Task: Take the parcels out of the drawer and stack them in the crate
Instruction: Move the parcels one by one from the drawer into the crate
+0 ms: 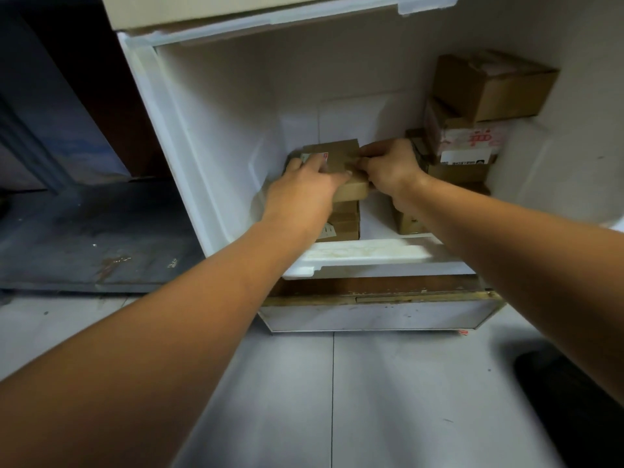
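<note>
Parcel (341,157) is sitting on top of a short stack (344,221) of brown boxes inside the crate (189,136), against the crate's near wall, left of centre. Both hands are on it. Left hand (304,187) is lying over the parcel's top, fingers mostly straight and pressing down, thumb running along the near edge. Right hand (388,170) is pinching the parcel's right end with curled fingers. The two thumbs are almost meeting.

A low box (408,224) is sitting under the right wrist, also at the crate's near wall. A taller pile is leaning against the crate's right wall: a plain brown box (489,86) on top, a red-printed box (469,140) with a white label under it.

A white panel (371,315) with a worn brown top edge is showing below the crate's near wall. Grey floor tiles (337,400) are running in front of the crate, and a dark slab (84,231) is lying to the crate's left. Motion blur is softening the detail.
</note>
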